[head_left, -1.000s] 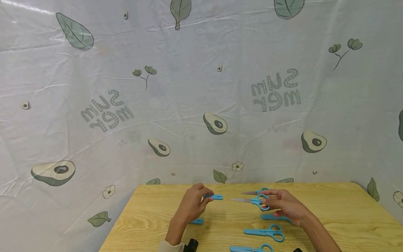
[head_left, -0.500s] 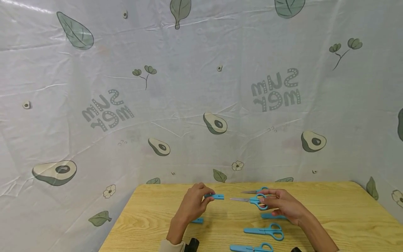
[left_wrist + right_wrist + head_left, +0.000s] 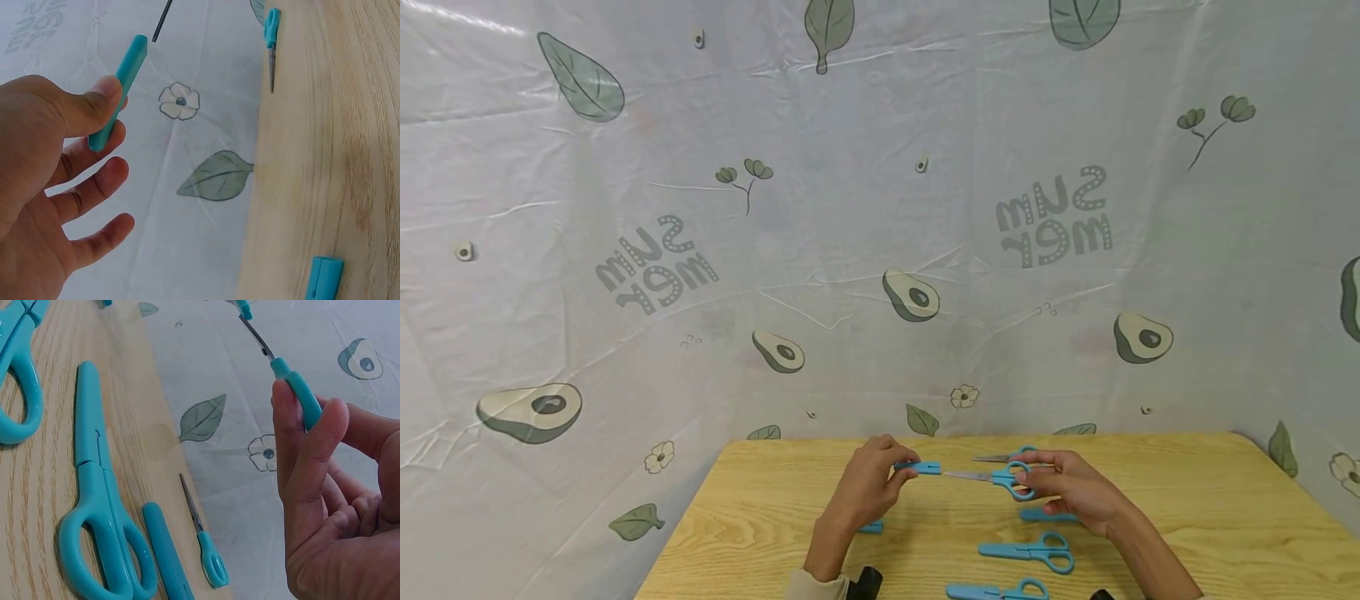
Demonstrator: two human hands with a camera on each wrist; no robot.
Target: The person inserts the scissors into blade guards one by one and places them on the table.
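Note:
My left hand pinches a blue scissors sheath between thumb and forefinger, its slotted open end towards the right; the other fingers are spread loosely in the left wrist view. Facing it, my right hand holds a pair of scissors by the blue handles, pinched between thumb and fingers, blades closed and pointing left. The blade tip is right at the mouth of the sheath; whether it touches I cannot tell. Both things are held above the wooden table.
Bare-bladed scissors lie near the table's back edge. A blue sheath lies partly behind my right hand, another sheath under my left wrist. Sheathed scissors and a second sheathed pair lie nearer. A patterned sheet hangs behind.
The sheath in my left hand has moved slightly right and the scissors in my right hand slightly left, narrowing the gap between blade tip and sheath mouth. Both grips look the same.

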